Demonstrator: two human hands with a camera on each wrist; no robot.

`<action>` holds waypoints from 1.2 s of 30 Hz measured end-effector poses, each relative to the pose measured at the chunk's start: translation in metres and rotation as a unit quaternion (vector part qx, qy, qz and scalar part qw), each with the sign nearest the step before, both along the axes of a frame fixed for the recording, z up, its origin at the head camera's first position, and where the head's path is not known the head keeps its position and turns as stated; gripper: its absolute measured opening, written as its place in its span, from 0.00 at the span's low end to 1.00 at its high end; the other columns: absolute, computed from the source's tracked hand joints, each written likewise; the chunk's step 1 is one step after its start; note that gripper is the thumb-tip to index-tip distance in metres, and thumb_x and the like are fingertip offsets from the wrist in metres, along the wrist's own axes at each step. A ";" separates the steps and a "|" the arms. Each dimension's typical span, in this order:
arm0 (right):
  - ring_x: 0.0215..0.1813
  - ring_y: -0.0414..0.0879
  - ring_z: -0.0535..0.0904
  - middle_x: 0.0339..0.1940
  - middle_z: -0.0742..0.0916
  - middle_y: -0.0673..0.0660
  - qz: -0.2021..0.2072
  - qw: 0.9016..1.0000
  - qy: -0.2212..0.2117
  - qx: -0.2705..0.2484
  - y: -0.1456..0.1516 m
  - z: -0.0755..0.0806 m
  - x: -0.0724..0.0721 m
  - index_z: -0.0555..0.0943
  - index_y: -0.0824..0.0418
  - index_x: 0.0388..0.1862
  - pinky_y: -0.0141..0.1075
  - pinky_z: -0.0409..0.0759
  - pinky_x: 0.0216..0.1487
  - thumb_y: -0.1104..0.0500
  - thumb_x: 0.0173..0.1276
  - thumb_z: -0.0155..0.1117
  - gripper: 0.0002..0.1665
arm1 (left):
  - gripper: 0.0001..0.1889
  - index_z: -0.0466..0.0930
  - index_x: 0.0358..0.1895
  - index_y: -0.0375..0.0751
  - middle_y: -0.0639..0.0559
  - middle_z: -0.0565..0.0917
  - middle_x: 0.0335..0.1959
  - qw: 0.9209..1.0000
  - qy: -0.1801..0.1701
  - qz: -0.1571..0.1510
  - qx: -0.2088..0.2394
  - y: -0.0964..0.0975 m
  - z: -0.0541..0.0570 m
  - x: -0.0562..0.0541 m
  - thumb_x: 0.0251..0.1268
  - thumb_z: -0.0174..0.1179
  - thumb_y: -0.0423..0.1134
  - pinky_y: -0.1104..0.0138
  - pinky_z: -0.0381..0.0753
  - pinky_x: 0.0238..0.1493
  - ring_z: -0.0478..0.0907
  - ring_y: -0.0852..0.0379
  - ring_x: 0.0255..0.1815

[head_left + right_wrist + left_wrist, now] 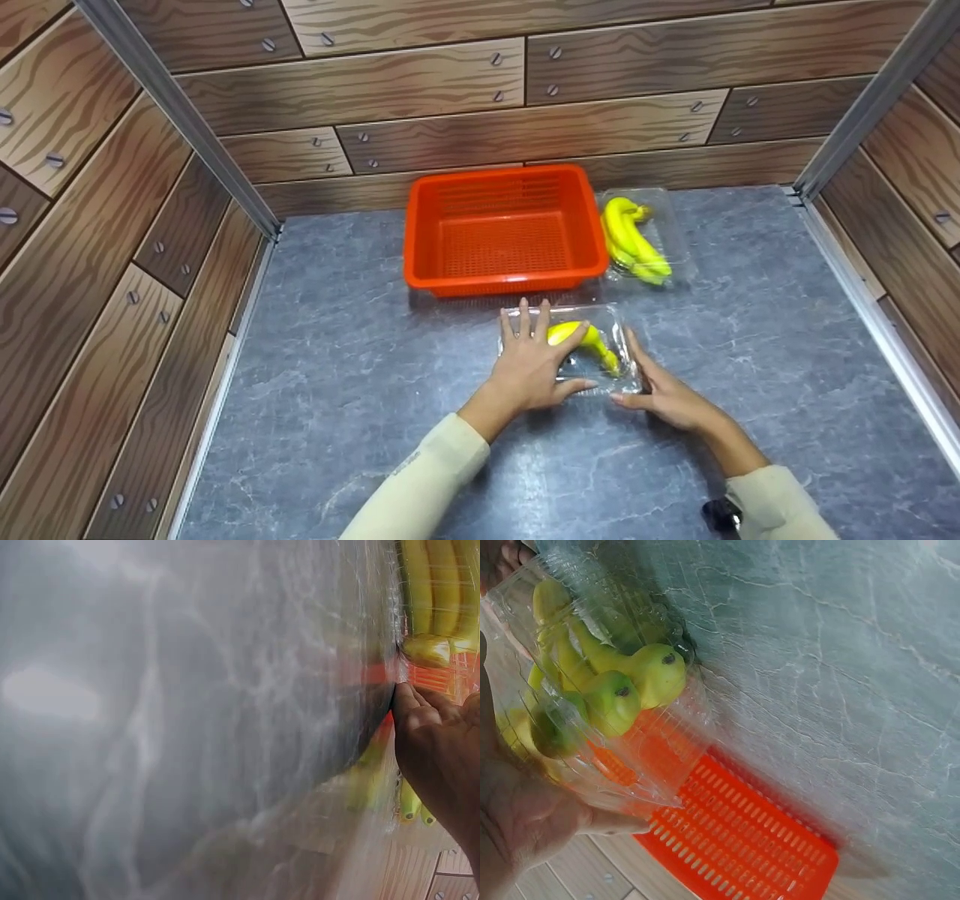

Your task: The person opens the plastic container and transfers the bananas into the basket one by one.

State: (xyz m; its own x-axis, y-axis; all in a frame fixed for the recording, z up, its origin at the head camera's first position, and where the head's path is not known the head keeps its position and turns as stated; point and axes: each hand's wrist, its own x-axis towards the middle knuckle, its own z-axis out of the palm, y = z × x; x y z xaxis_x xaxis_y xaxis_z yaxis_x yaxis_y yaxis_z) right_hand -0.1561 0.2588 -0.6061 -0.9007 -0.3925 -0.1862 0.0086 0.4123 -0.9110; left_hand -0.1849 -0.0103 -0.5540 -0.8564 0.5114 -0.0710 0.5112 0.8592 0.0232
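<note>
A clear plastic clamshell box (pixel 625 375) lies on the grey marbled surface with yellow-green bananas (pixel 598 346) inside. My left hand (pixel 527 370) rests over the box's left part, fingers spread and straight, covering some of the fruit. At the right side my right hand (pixel 675 394) touches the box with extended fingers, its thumb by the front corner. In the left wrist view the banana tips (pixel 615 694) show through the plastic. The right wrist view has the right hand's fingers (pixel 420 716) against the box edge, beside the bananas (pixel 431 592).
An orange-red plastic basket (pixel 517 283) stands behind the box, near the wood-patterned back wall (pixel 450 112). To its right is another clear box (pixel 677 232) with bananas (pixel 634 240). Metal rails (pixel 885 315) edge the surface on both sides.
</note>
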 end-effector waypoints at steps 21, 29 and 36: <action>0.89 0.76 0.34 0.91 0.39 0.69 -0.013 1.000 -0.008 0.016 -0.001 0.004 0.003 0.33 0.49 0.91 0.77 0.34 0.82 0.48 0.70 0.74 0.70 | 0.46 0.42 0.86 0.81 0.35 0.51 0.89 1.000 -0.003 0.004 -0.011 0.002 0.004 -0.001 0.66 0.35 0.87 0.26 0.55 0.81 0.52 0.25 0.87; 0.89 0.76 0.34 0.91 0.39 0.68 -0.010 1.000 -0.009 0.020 0.000 0.005 0.003 0.32 0.49 0.91 0.78 0.33 0.81 0.48 0.71 0.73 0.69 | 0.45 0.40 0.86 0.83 0.36 0.51 0.89 1.000 -0.006 0.005 -0.004 0.002 0.003 -0.002 0.67 0.31 0.87 0.26 0.54 0.81 0.52 0.26 0.88; 0.88 0.78 0.35 0.91 0.41 0.66 0.002 0.999 0.004 0.037 0.000 0.005 0.004 0.34 0.42 0.91 0.82 0.35 0.77 0.46 0.72 0.71 0.67 | 0.44 0.42 0.85 0.83 0.37 0.53 0.89 1.000 -0.013 0.001 0.018 -0.003 0.004 -0.004 0.67 0.30 0.87 0.26 0.56 0.81 0.53 0.27 0.88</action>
State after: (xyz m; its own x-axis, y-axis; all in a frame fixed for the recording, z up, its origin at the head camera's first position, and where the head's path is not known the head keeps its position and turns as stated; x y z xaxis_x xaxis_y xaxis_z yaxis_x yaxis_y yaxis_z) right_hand -0.1519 0.2584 -0.6014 -0.9006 -0.3818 -0.2077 0.0001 0.4778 -0.8785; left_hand -0.1886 -0.0131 -0.5500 -0.8558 0.5118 -0.0751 0.5077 0.8589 0.0675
